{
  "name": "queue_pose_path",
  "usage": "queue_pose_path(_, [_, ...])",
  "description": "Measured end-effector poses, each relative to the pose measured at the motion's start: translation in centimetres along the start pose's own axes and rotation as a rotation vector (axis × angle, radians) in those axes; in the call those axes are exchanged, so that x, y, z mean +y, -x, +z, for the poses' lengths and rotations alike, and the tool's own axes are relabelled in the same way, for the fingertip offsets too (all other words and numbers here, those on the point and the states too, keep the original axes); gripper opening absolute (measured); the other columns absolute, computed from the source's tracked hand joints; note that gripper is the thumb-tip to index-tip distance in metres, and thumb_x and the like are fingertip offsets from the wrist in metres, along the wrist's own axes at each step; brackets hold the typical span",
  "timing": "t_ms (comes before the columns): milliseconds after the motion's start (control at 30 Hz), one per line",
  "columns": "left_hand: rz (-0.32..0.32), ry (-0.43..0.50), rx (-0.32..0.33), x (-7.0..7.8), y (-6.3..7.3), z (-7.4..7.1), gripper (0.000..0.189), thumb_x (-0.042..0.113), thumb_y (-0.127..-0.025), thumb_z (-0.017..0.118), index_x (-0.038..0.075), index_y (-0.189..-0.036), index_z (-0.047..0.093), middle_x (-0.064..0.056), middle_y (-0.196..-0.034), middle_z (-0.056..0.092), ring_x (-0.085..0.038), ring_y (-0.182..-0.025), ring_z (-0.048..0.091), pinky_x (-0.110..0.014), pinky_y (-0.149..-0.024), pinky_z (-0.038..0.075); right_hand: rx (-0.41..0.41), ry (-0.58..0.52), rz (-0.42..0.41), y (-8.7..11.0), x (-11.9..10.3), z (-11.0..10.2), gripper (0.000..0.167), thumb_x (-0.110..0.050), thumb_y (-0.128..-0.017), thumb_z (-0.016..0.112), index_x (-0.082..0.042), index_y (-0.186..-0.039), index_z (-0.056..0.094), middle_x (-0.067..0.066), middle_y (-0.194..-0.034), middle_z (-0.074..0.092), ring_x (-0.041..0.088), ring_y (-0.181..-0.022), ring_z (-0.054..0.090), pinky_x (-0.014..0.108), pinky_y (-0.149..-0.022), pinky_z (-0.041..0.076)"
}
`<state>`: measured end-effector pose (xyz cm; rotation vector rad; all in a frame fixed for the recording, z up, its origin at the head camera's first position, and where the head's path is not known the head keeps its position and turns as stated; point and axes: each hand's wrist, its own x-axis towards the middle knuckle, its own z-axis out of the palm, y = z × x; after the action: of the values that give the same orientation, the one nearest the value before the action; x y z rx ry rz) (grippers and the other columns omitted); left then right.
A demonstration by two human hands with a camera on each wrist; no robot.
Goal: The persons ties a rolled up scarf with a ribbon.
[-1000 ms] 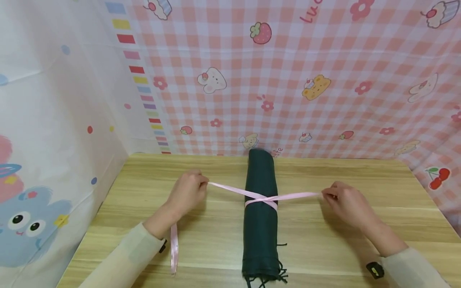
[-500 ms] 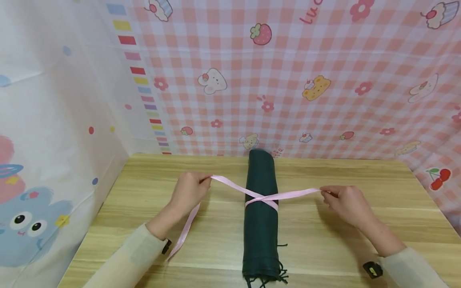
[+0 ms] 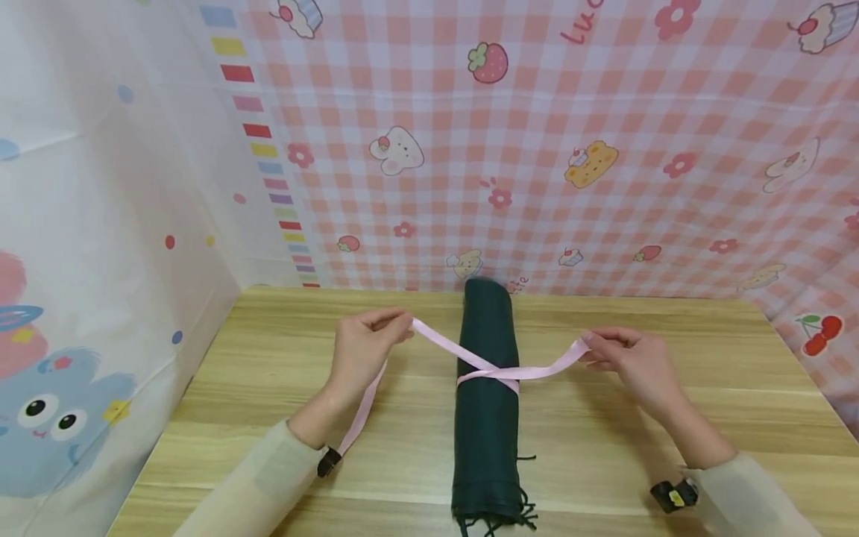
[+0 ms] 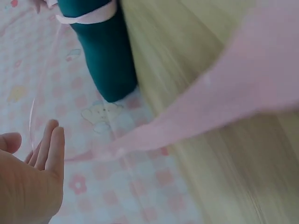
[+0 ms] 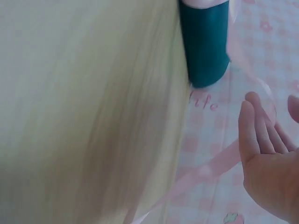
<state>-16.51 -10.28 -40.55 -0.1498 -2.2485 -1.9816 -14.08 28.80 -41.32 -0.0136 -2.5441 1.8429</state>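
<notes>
A dark green rolled scarf (image 3: 486, 440) with fringe at its near end lies lengthwise on the table. A pink ribbon (image 3: 446, 343) goes round its middle, and the two ends cross on top. To the left of the roll, my left hand (image 3: 362, 347) pinches one end between thumb and fingers; the loose tail hangs below the hand and runs large across the left wrist view (image 4: 196, 109). My right hand (image 3: 640, 365) pinches the other end on the right side, where the ribbon sags a little. More ribbon (image 5: 205, 172) trails past that hand in the right wrist view.
The wooden table (image 3: 235, 358) meets a pink checked cloth backdrop (image 3: 436, 112) at its far edge. A white printed cloth (image 3: 101, 194) hangs on the left. Small black devices sit at the left cuff (image 3: 329, 462) and right cuff (image 3: 673, 495).
Both hands have come inward, closer to the roll, and the left has risen slightly. The right stretch of ribbon has gone from taut to slack. The scarf stays put.
</notes>
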Motion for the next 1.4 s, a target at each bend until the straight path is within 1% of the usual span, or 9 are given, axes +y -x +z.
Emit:
queue_pose_path(100, [-0.022,0.083,0.047,0.4,0.0,0.8,0.022,0.007,-0.093,0.079,-0.005,-0.110,0.078,-0.018,-0.097,0.078,-0.027,-0.085,0.079,-0.025,-0.078,0.061,0.038,-0.034,0.008,-0.2,-0.5,0.9,0.047,-0.020,-0.099,0.075,0.017,-0.126,0.064,0.000,-0.093,0.079,0.014,-0.081,0.077,0.038,-0.077,0.063])
queue_pose_path(200, [-0.044,0.139,0.084,0.7,0.0,1.4,0.022,0.003,-0.091,0.080,-0.005,-0.111,0.078,-0.018,-0.096,0.078,-0.023,-0.082,0.078,-0.018,-0.064,0.055,0.067,-0.032,-0.005,-0.4,-0.9,1.7,0.042,-0.014,-0.098,0.076,0.017,-0.125,0.065,0.001,-0.094,0.079,0.011,-0.079,0.076,0.038,-0.076,0.063])
queue_pose_path(267, [-0.031,0.170,0.097,0.8,0.0,1.8,0.021,-0.001,-0.091,0.078,-0.006,-0.112,0.077,-0.019,-0.095,0.077,-0.023,-0.081,0.078,-0.017,-0.060,0.054,0.073,-0.010,-0.020,-0.5,-1.1,2.1,0.039,-0.013,-0.099,0.075,0.015,-0.125,0.067,0.007,-0.097,0.078,0.011,-0.080,0.075,0.037,-0.077,0.063])
queue_pose_path(333, [-0.010,0.205,0.098,1.0,0.0,2.2,0.020,-0.005,-0.092,0.075,-0.009,-0.112,0.076,-0.020,-0.095,0.076,-0.022,-0.081,0.077,-0.019,-0.062,0.056,0.072,0.023,-0.038,-0.6,-1.3,2.5,0.038,-0.015,-0.100,0.073,0.012,-0.126,0.068,0.014,-0.103,0.077,0.010,-0.082,0.075,0.035,-0.077,0.063])
queue_pose_path(433, [0.015,0.249,0.084,1.3,-0.1,2.8,0.022,-0.011,-0.094,0.070,-0.013,-0.115,0.073,-0.022,-0.094,0.073,-0.017,-0.081,0.074,-0.028,-0.076,0.062,0.078,0.068,-0.058,-0.8,-1.7,3.0,0.038,-0.019,-0.102,0.071,0.008,-0.128,0.069,0.022,-0.111,0.073,0.010,-0.084,0.074,0.030,-0.077,0.062])
queue_pose_path(567, [-0.002,0.267,0.067,1.9,-0.3,3.6,0.024,-0.013,-0.094,0.067,-0.011,-0.118,0.072,-0.020,-0.096,0.071,-0.015,-0.083,0.071,-0.030,-0.079,0.062,0.097,0.087,-0.060,-1.1,-2.4,3.7,0.039,-0.024,-0.103,0.071,0.004,-0.130,0.069,0.022,-0.112,0.074,0.009,-0.085,0.073,0.025,-0.074,0.061])
queue_pose_path(900, [-0.005,0.146,-0.038,2.6,-0.2,4.7,0.025,-0.004,-0.096,0.071,-0.003,-0.121,0.074,-0.017,-0.103,0.074,-0.019,-0.088,0.069,-0.028,-0.081,0.061,0.125,0.036,-0.094,-1.8,-4.6,6.0,0.031,-0.019,-0.100,0.074,0.003,-0.122,0.074,0.020,-0.111,0.075,0.011,-0.084,0.073,0.026,-0.079,0.061])
queue_pose_path(1100, [0.088,0.088,-0.117,2.7,-0.2,5.2,0.027,-0.004,-0.095,0.072,-0.004,-0.122,0.074,-0.017,-0.103,0.075,-0.019,-0.087,0.067,-0.020,-0.076,0.058,0.043,0.052,-0.110,-1.8,-5.7,6.9,0.030,-0.019,-0.101,0.072,0.001,-0.124,0.075,0.019,-0.113,0.075,0.015,-0.086,0.072,0.025,-0.079,0.061])
queue_pose_path(1400, [0.224,-0.108,-0.242,3.2,-0.1,5.9,0.031,-0.002,-0.096,0.071,0.002,-0.127,0.074,-0.005,-0.082,0.071,-0.016,-0.070,0.058,-0.022,-0.056,0.043,-0.127,0.071,-0.145,-1.7,-6.1,8.0,0.027,-0.008,-0.104,0.064,0.002,-0.126,0.074,0.015,-0.106,0.077,0.025,-0.086,0.070,0.025,-0.076,0.059])
